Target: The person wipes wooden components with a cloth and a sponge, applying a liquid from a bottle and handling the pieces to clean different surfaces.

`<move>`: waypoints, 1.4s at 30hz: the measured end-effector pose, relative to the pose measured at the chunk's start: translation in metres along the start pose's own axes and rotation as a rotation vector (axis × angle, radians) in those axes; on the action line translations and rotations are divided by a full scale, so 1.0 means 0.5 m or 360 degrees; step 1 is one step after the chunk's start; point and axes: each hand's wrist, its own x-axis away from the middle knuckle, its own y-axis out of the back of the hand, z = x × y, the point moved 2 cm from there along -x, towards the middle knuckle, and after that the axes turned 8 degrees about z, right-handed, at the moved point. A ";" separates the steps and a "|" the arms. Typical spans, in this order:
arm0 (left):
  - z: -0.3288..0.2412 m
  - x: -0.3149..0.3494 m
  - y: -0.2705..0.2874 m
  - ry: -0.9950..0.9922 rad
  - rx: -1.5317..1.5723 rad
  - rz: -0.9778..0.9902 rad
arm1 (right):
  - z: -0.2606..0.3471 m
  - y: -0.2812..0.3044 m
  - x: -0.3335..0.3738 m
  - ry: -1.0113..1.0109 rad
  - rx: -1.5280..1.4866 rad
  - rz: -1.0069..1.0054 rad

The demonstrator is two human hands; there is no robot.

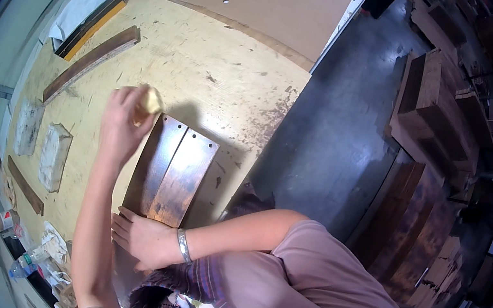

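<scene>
My left hand (pixel 125 117) is closed round a pale yellow sponge-like pad (pixel 149 106), held just beyond the far left corner of two dark brown wooden boards. These boards, a left one (pixel 157 152) and a right one (pixel 187 170), lie side by side with a thin seam between them. Small round holes run along their far ends, and their surface shines. On the near end rests my right hand (pixel 144 238), its fingers stretched out and nothing visible in them. A silvery bracelet (pixel 184 246) circles that wrist.
The stained worktable (pixel 207 76) carries a curved wooden strip (pixel 92 63), two whitish blocks (pixel 53 157) (pixel 28 127), a short dark strip (pixel 25 185) and a cardboard sheet (pixel 265 0). Bottles (pixel 3 222) stand lower left. Grey floor (pixel 331 116) and stacked wooden pieces (pixel 439 114) lie right.
</scene>
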 end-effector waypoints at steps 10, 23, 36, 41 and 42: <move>-0.014 0.015 0.005 -0.0039 0.0049 -0.0224 | -0.001 -0.025 -0.006 0.0011 -0.0112 -0.0160; 0.019 0.071 0.034 0.0148 -0.0021 -0.0254 | -0.003 0.008 0.007 -0.0006 -0.0098 -0.0122; 0.177 0.733 0.236 0.1450 0.0445 -0.0955 | 0.005 0.014 -0.024 -0.0003 0.0014 0.0114; 0.070 0.910 0.181 0.1656 0.0227 -0.0961 | 0.018 0.022 -0.021 0.0018 0.0057 0.0163; 0.046 0.897 0.171 0.1650 0.0254 -0.0901 | 0.015 0.024 -0.022 0.0011 0.0075 0.0172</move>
